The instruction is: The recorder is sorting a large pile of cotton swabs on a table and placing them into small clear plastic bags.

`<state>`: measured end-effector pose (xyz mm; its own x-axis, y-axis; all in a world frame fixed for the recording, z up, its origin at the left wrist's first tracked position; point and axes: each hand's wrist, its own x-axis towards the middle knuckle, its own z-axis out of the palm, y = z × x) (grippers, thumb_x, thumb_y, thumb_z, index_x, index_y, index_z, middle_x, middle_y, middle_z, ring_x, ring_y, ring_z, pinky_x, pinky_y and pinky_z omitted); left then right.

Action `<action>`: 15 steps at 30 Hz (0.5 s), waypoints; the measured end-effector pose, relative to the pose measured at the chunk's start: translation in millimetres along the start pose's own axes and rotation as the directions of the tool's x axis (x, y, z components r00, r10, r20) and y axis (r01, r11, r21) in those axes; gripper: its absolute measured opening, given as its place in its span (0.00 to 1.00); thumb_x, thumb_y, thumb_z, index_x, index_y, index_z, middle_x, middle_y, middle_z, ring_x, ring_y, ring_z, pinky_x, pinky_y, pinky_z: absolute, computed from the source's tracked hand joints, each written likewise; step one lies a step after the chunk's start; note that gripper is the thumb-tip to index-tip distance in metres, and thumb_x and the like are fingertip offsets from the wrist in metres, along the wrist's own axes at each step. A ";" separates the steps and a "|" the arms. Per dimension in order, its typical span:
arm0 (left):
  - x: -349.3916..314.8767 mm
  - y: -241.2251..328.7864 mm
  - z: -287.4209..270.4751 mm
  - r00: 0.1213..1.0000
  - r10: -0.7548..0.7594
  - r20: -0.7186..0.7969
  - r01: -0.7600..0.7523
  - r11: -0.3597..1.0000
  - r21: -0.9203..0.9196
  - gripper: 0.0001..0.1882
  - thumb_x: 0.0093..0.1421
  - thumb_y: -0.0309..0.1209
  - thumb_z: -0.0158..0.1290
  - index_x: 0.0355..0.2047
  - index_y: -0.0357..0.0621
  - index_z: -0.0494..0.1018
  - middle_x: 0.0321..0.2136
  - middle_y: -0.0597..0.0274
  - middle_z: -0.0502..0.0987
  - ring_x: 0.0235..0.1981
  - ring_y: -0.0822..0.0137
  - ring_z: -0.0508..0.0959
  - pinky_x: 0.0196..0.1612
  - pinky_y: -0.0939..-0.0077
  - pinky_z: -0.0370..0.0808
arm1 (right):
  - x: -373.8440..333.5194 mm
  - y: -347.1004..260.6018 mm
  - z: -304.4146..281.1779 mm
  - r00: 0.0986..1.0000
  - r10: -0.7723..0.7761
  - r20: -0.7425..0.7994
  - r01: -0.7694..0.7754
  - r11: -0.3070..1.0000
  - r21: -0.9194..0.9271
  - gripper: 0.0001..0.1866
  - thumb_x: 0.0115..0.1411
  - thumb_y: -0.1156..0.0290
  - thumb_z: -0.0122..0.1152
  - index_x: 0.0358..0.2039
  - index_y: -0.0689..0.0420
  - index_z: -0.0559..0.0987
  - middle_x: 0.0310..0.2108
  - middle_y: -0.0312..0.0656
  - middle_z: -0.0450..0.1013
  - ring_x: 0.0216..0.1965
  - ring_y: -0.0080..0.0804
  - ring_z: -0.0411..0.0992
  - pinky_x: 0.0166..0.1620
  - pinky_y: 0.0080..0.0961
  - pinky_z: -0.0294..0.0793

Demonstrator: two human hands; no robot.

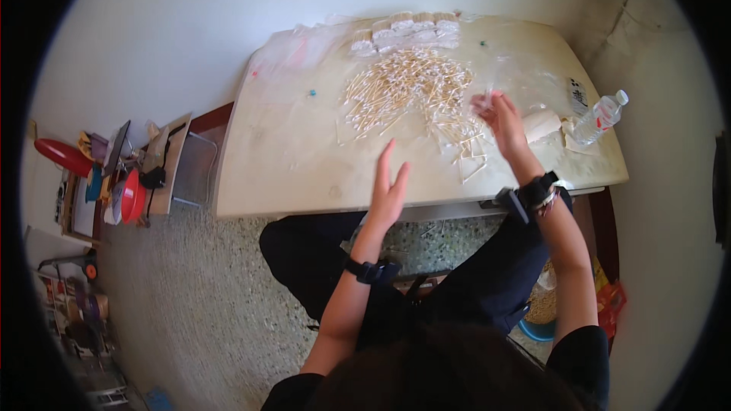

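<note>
A loose heap of cotton swabs (403, 87) with pale sticks and white tips spreads over the middle of the table (289, 175). My left hand (390, 194) hovers by the near edge, fingers stretched apart and holding nothing. To the right of the heap, my right hand (502, 122) is raised with bent fingers beside clear plastic bags (525, 80). Its fingertips are smeared by motion, so whether they grip any plastic is unclear. Behind the heap, several packed bundles of swabs (407, 30) stand in clear bags.
A clear bottle (601, 118) stands at the table's right edge, near a pale rolled piece (541, 125). Flat plastic sheeting (304, 49) covers the far left corner. Below right, a blue tub (538, 329) sits on the floor. A small side table (169, 167) with assorted items is at left.
</note>
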<state>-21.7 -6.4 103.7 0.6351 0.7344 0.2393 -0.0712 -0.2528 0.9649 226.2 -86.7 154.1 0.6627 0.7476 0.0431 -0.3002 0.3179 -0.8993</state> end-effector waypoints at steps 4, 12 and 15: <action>2.0 45.6 23.0 0.908 -0.416 0.045 0.358 0.716 -0.599 0.30 0.63 0.33 0.43 0.62 0.50 0.43 0.58 0.47 0.54 0.52 0.58 0.66 0.52 0.58 0.66 | -57.8 17.2 48.7 0.942 0.198 0.270 -0.245 0.958 0.151 0.10 0.63 0.66 0.42 0.40 0.57 0.69 0.42 0.44 0.71 0.43 0.31 0.71 0.47 0.27 0.69; 2.0 -18.3 -8.1 0.887 -0.337 -0.315 0.129 0.837 -0.531 0.26 0.55 0.19 0.50 0.55 0.44 0.62 0.35 0.59 0.73 0.30 0.71 0.75 0.36 0.78 0.75 | -117.1 -10.6 110.3 0.917 -0.241 0.317 0.304 0.938 -0.166 0.18 0.54 0.85 0.44 0.47 0.64 0.66 0.50 0.44 0.63 0.52 0.30 0.62 0.54 0.26 0.60; 1.8 -76.2 -38.9 0.955 -0.137 -0.262 0.108 0.987 -0.123 0.19 0.50 0.20 0.52 0.45 0.38 0.71 0.31 0.59 0.75 0.28 0.73 0.75 0.35 0.81 0.73 | -148.1 -96.2 145.0 0.392 -0.545 0.741 0.758 0.648 0.075 0.06 0.56 0.82 0.46 0.33 0.62 0.72 0.23 0.43 0.72 0.27 0.36 0.71 0.35 0.32 0.71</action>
<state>-45.2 38.7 34.8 0.4152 0.9012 0.1244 -0.0959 -0.0926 0.9911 57.5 -143.4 297.3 -0.0851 0.5524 0.8292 0.2561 0.8164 -0.5176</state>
